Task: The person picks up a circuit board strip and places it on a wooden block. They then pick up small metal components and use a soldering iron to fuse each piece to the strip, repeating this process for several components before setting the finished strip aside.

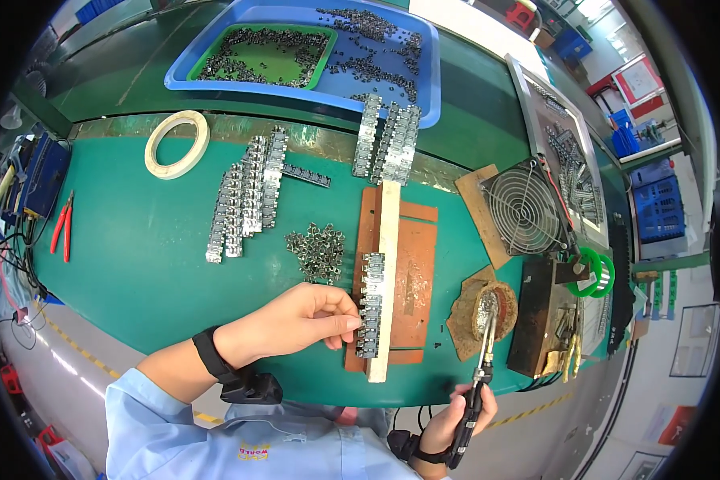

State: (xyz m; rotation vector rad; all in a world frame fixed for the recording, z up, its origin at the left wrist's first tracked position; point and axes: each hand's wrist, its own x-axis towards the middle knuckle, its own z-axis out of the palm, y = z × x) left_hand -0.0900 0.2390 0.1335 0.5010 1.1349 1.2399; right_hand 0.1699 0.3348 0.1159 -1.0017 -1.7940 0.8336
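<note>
My left hand point(316, 320) is closed in a pinch at the left edge of a strip of small circuit boards point(371, 298). Whatever is between those fingertips is too small to make out. The strip lies along a pale wooden bar point(387, 240) on a brown board point(414, 272). A soldering iron point(474, 412) is gripped in my right hand point(448, 428). Its tip reaches into a round, crusted cup point(498, 308) with shiny metal in it. Just beyond my left hand is a heap of small metal parts point(317, 251).
More board strips stand in rows point(248, 192) and near the tray point(394, 144). A blue tray point(352, 100) holds a green tray point(322, 80) and loose black parts. Around the table are a tape roll point(154, 152), red pliers point(67, 228), a fan point(524, 206) and a green solder spool point(606, 276).
</note>
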